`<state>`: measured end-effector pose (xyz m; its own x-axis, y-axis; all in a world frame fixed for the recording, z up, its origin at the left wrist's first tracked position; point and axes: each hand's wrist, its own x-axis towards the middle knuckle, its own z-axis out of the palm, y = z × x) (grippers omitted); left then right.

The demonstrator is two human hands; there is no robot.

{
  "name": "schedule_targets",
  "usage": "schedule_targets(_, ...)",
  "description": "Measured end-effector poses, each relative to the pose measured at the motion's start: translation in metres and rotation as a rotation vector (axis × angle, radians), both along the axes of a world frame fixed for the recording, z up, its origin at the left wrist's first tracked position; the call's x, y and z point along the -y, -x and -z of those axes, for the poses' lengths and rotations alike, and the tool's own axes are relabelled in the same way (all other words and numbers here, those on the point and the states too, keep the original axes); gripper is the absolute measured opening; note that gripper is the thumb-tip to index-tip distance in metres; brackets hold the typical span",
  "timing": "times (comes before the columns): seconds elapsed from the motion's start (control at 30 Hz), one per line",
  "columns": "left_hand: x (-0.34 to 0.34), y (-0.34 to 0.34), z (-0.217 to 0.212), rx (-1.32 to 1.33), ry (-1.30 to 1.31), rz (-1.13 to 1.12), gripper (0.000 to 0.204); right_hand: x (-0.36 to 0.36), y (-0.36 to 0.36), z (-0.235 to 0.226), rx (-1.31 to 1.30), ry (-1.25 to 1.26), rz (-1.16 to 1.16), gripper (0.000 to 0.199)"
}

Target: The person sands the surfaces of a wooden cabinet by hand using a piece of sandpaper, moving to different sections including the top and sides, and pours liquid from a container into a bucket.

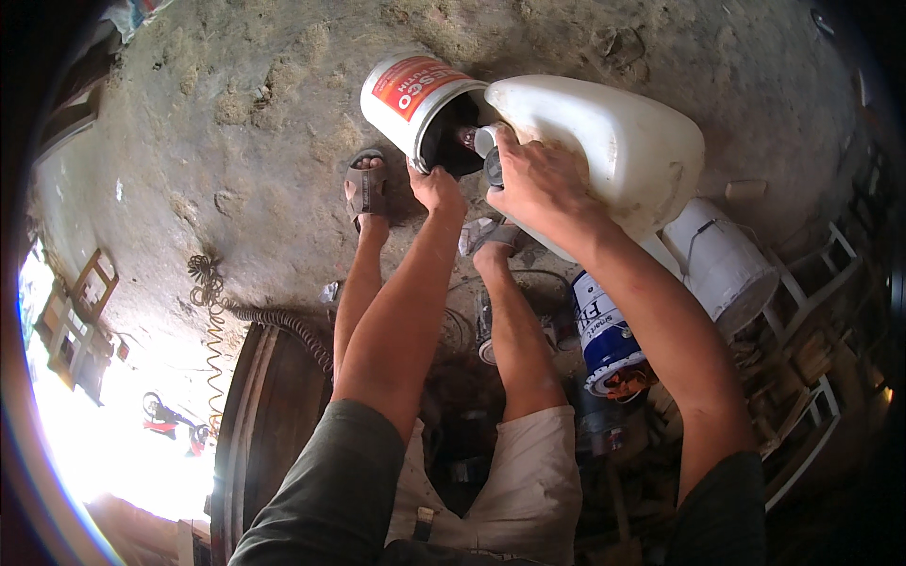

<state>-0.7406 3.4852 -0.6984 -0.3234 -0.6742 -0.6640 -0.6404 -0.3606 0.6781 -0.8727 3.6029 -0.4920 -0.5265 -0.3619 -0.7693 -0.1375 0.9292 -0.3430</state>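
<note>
A white plastic bucket [385, 106] with an orange-red label is tilted, its mouth facing right and toward me. My left hand [438, 189] grips its near rim. Beside it, a big white jerrycan [642, 141] lies tipped over, with its white spout [485, 141] at the bucket's mouth. Dark reddish liquid [466, 137] shows between the spout and the bucket's dark inside. My right hand [543, 179] is closed on the jerrycan close to the spout. A dark round piece, perhaps a cap [494, 169], shows by its thumb and forefinger; the grip underneath is hidden.
Rough earthen-looking ground [274, 113] lies around my sandalled feet. To the right stand a blue-and-white bucket [604, 330] and a larger white bucket [722, 264], near wooden scraps [802, 377]. A coiled hose [283, 321] runs at left, past a dark round wooden-looking edge [255, 406].
</note>
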Motion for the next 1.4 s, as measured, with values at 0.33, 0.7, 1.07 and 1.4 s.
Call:
schedule_targets(0.33,0.001,0.003,-0.003,0.03,0.011,0.025,0.05,-0.006,-0.001,-0.004,-0.032,0.01,0.008,0.066)
schedule_targets(0.7,-0.003,0.012,-0.025,-0.017,-0.214,-0.031,0.043,-0.03,-0.005,-0.011,-0.091,0.046,0.004,0.068)
schedule_targets(1.07,-0.014,0.011,-0.035,0.032,-0.525,0.002,0.047,-0.107,-0.008,-0.059,-0.215,0.009,0.165,0.06)
schedule_targets(1.4,-0.067,0.014,-0.044,0.057,-0.647,0.19,0.042,-0.276,-0.027,-0.084,-0.427,-0.107,0.397,0.071)
